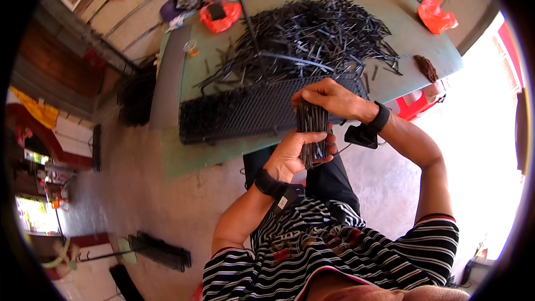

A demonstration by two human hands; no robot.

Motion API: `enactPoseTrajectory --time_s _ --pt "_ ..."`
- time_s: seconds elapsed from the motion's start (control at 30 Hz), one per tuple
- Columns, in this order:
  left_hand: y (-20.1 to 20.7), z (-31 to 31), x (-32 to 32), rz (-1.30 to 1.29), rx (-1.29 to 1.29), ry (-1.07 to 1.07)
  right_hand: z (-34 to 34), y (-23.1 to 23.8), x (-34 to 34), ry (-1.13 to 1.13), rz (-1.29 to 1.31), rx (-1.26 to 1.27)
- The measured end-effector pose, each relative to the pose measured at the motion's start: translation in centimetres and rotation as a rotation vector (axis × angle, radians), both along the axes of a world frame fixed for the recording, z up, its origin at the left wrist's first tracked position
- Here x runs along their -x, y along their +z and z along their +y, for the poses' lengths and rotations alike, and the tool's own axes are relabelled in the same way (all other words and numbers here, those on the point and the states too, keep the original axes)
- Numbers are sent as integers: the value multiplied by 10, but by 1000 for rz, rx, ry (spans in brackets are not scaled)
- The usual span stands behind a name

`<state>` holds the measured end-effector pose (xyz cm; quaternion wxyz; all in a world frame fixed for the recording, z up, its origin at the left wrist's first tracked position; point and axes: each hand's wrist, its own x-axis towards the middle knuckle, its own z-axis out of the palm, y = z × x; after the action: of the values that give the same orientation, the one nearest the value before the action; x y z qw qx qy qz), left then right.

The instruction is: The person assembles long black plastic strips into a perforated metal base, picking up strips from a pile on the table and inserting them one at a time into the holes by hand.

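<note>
A bundle of thin black strips (312, 118) stands roughly upright in front of my body. My left hand (291, 153) is closed round its lower part, thumb across the front and fingertips showing on the far side. Curled over the upper end is my right hand (333, 99), its fingers bent against the strip ends; part of them is hidden. Just beyond both hands lies a long black slotted tray (253, 110), its left part filled with upright black pieces. Behind the tray a large loose heap of black strips (329, 33) spreads over the green table (209, 153).
A thin metal rod (245, 14) rises at the tray's far side. Red plastic bags (437, 15) (221, 21), a small cup (191, 49) and a brown bundle (426, 68) lie on the table. A red stool (411, 107) is under its right edge.
</note>
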<state>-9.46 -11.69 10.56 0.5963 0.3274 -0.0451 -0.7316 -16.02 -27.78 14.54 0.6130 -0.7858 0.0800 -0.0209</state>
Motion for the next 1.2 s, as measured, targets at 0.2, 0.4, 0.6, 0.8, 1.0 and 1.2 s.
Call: enactPoseTrajectory --time_s 0.2,0.4,0.6,0.8,1.0,1.2 --pt "-9 44 0 -22 33 380 63 -21 -6 -234 -124 -198" --pt "-12 47 -28 -387 219 914 139 -106 3 -297 -148 -1203" --pt "-52 46 -9 -700 163 1016 149 -112 -26 -217 -215 -1654" --pt "-66 55 -21 -518 45 1057 146 -101 -30 -234 1 -1213" --pt "-62 100 -53 -159 44 849 98 -87 -24 -91 6 2" --pt "-52 141 -49 -343 -53 710 121 -42 -67 -18 -151 29"
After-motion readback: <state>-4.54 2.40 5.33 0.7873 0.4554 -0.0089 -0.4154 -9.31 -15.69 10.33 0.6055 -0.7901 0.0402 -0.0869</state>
